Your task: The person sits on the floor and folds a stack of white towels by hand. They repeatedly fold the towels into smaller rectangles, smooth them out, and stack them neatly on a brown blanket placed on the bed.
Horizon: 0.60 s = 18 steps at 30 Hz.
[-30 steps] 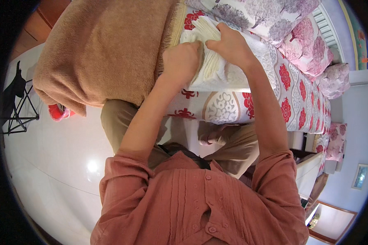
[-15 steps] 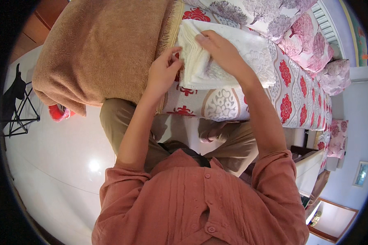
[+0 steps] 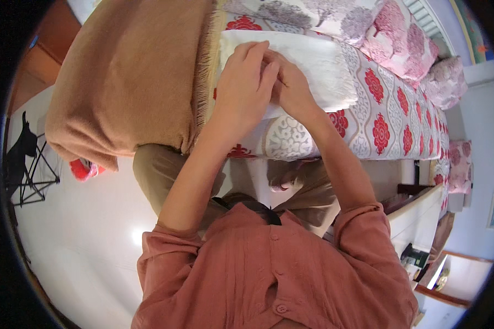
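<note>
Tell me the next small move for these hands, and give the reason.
I'd probably part the left hand and right hand, then lay the right palm flat on the white cloth. The hands are close together with bent fingers, covering part of the cloth, and its right end looks slightly rumpled. Whether the fingers grip anything is hidden.

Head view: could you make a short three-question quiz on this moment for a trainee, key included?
1. True or false: the brown blanket lies to the left of the white cloth.
2. Which colour shows in the motifs of the patterned cover? A) green B) red C) blue
3. Over which item are the left hand and the right hand held close together?

Key: 1. True. 2. B. 3. The white cloth.
</note>
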Available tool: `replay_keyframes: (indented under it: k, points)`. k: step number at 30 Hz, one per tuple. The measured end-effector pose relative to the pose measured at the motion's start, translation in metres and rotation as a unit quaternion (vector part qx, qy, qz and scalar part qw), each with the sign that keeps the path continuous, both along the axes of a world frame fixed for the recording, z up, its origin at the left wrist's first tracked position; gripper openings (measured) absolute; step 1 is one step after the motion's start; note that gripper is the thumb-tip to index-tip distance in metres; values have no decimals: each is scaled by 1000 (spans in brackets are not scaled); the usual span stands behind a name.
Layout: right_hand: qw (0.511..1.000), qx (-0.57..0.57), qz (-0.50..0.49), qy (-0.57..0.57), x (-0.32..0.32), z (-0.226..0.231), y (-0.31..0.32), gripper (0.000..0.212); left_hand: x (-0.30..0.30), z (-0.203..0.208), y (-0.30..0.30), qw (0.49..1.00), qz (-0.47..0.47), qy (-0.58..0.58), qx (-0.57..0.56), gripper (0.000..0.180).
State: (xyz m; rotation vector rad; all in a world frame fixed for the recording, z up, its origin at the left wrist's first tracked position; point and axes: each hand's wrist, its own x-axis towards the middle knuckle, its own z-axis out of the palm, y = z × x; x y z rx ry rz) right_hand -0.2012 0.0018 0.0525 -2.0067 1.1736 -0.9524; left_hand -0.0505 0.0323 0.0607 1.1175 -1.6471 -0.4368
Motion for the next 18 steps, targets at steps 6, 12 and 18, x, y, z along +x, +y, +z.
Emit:
replay_keyframes:
  k: [6,12,18]
  points:
    - [926,-222,-135,275,-68,-1,-26,44,-37,16,-28,881,52,-466,59,46]
    - [889,-230,-180,352,-90,-62,-28,59,-29,-64,-44,926,67,-371,-29,65]
    - [897,-233,-174,332,-136,-48,-24,55,-22,-62,-46,923,51,-380,-30,64]
